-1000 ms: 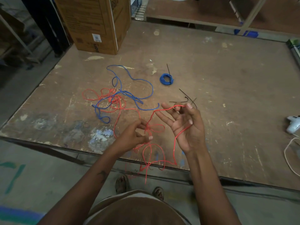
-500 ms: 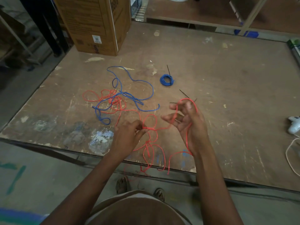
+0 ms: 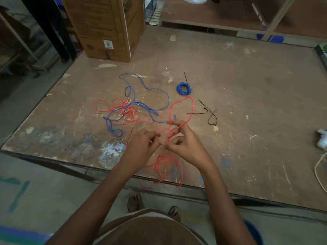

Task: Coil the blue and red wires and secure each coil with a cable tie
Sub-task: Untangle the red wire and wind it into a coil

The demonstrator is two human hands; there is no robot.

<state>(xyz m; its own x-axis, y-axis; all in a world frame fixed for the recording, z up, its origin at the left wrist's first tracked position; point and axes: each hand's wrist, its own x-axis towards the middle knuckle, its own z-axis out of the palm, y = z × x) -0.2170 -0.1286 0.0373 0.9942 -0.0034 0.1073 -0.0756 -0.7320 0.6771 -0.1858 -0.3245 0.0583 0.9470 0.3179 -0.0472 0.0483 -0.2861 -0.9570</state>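
A long red wire (image 3: 193, 106) runs from a tangle at centre left to my hands, and loose loops of it hang over the table's front edge. My left hand (image 3: 143, 147) pinches the red wire. My right hand (image 3: 184, 144) grips it too, with a tall loop standing up from its fingers. A loose blue wire (image 3: 152, 89) lies spread and mixed with the red tangle. A small blue coil (image 3: 184, 88) with a black cable tie on it rests further back. Loose black cable ties (image 3: 210, 114) lie right of my hands.
The worn wooden table (image 3: 247, 103) carries a large cardboard box (image 3: 106, 27) at its back left. A white object (image 3: 322, 138) and a white cord (image 3: 318, 172) sit at the right edge. A person's legs stand at far left. My sandalled feet show below the table edge.
My hands have come close together near the front edge. The red wire that lay around my right hand's fingers now stands as a tall loop above them.
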